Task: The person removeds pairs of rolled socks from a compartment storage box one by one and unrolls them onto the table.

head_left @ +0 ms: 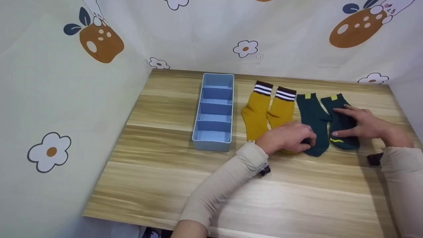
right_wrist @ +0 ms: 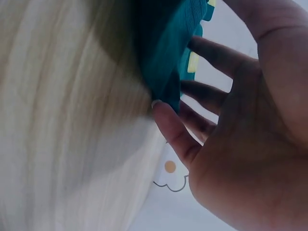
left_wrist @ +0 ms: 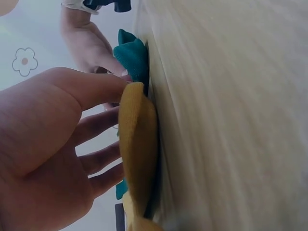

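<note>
Two mustard-yellow socks (head_left: 258, 114) with dark, white-striped cuffs lie side by side on the table. To their right are two dark green socks (head_left: 312, 122) with small yellow tabs at the cuffs. My left hand (head_left: 287, 136) reaches over the toe of the right yellow sock to the left green sock; in the left wrist view its fingers look extended behind a yellow sock (left_wrist: 137, 144). My right hand (head_left: 365, 124) rests on the right green sock, fingers spread; the right wrist view has its fingertips against green fabric (right_wrist: 166, 53).
Left of the socks stands a light blue box (head_left: 211, 146) divided into several compartments in a row. The wooden table (head_left: 158, 172) meets a patterned wall covering (head_left: 205, 39) at its back edge. Dark wrist-worn devices sit under both sleeves.
</note>
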`<act>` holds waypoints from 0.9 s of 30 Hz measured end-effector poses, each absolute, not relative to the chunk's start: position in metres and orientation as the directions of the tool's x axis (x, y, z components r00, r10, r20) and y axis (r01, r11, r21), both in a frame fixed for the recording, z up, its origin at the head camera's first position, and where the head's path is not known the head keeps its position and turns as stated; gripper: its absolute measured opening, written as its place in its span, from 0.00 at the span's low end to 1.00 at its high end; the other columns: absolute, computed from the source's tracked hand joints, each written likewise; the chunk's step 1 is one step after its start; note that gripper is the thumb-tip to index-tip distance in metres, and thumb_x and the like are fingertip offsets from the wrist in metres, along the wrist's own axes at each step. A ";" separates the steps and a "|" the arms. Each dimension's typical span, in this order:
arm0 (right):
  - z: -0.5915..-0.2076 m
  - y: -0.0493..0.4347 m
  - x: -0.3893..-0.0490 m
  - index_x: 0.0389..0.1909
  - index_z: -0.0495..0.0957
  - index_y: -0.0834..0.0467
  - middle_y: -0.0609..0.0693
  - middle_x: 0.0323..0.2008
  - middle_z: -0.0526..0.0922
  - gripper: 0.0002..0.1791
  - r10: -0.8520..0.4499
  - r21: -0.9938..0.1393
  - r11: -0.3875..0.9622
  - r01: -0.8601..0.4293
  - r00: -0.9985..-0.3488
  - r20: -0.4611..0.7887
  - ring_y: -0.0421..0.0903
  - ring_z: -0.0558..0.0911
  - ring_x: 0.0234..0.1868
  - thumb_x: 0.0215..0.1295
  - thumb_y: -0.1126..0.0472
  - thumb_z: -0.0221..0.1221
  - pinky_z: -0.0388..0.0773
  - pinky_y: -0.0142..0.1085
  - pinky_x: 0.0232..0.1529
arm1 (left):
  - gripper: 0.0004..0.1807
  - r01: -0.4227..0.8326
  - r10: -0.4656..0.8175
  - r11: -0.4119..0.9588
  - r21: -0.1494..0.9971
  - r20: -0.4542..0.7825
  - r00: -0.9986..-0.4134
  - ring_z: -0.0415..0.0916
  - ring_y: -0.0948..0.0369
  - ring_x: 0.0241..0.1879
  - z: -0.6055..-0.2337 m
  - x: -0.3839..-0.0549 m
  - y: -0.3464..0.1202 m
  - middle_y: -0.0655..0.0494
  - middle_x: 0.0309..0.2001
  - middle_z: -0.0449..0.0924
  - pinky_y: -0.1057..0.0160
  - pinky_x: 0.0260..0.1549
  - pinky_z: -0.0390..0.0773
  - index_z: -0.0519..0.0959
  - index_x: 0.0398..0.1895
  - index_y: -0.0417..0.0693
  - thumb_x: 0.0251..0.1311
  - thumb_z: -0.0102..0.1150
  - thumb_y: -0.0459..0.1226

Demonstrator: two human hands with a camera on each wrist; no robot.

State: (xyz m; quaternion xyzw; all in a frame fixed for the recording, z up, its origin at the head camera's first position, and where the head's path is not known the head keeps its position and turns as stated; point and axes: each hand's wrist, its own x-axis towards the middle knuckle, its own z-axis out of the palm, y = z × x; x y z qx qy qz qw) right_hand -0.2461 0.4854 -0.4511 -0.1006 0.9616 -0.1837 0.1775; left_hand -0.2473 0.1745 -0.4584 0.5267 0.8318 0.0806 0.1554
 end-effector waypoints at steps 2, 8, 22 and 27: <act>-0.452 0.484 -0.248 0.83 0.59 0.61 0.81 0.82 0.46 0.54 -0.249 -0.382 0.917 -0.118 -0.916 -0.315 0.86 0.48 0.76 0.65 0.44 0.75 0.52 0.81 0.68 | 0.16 0.853 0.902 0.431 0.294 -0.170 -0.397 0.75 0.64 0.59 -0.459 -0.247 0.174 0.65 0.61 0.82 0.70 0.62 0.72 0.85 0.63 0.66 0.81 0.56 0.53; -0.451 0.478 -0.255 0.82 0.61 0.64 0.83 0.80 0.48 0.54 -0.270 -0.373 0.917 -0.143 -0.909 -0.316 0.88 0.51 0.76 0.65 0.42 0.74 0.53 0.82 0.68 | 0.22 0.850 0.896 0.443 0.284 -0.177 -0.408 0.74 0.65 0.66 -0.456 -0.249 0.170 0.66 0.68 0.79 0.68 0.70 0.68 0.79 0.70 0.68 0.81 0.52 0.57; -0.407 0.419 -0.276 0.52 0.89 0.60 0.66 0.49 0.90 0.11 -0.243 -0.360 0.881 -0.307 -0.946 0.212 0.62 0.88 0.44 0.73 0.62 0.68 0.69 0.16 0.35 | 0.27 0.660 0.685 0.710 0.246 -0.025 -0.728 0.71 0.62 0.73 -0.387 -0.274 0.138 0.68 0.76 0.74 0.55 0.76 0.67 0.75 0.74 0.71 0.80 0.46 0.64; -0.393 0.392 -0.283 0.46 0.91 0.58 0.62 0.45 0.92 0.10 -0.227 -0.344 0.883 -0.319 -0.932 0.281 0.59 0.88 0.41 0.75 0.55 0.67 0.64 0.10 0.35 | 0.29 0.590 0.601 0.774 0.231 0.024 -0.799 0.74 0.62 0.69 -0.368 -0.287 0.116 0.66 0.71 0.78 0.54 0.73 0.70 0.75 0.73 0.67 0.80 0.45 0.65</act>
